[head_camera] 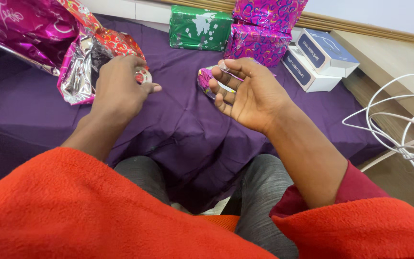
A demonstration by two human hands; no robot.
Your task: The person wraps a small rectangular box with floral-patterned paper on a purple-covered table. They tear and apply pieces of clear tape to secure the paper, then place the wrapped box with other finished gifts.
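Two wrapped boxes (201, 28) are set at the cloth's (183, 124) far edge; cartons (319, 57) lie right of them, cables (403, 129) farther right, crumpled wrapping foil (80, 62) apparently left.

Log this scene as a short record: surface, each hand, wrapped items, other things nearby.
surface: purple cloth
left hand: closed on a tape roll, beside crumpled red foil wrap
right hand: palm up, a clear tape strip at its fingertips
wrapped items: green parcel, pink parcel
others: two white and blue boxes, white cables
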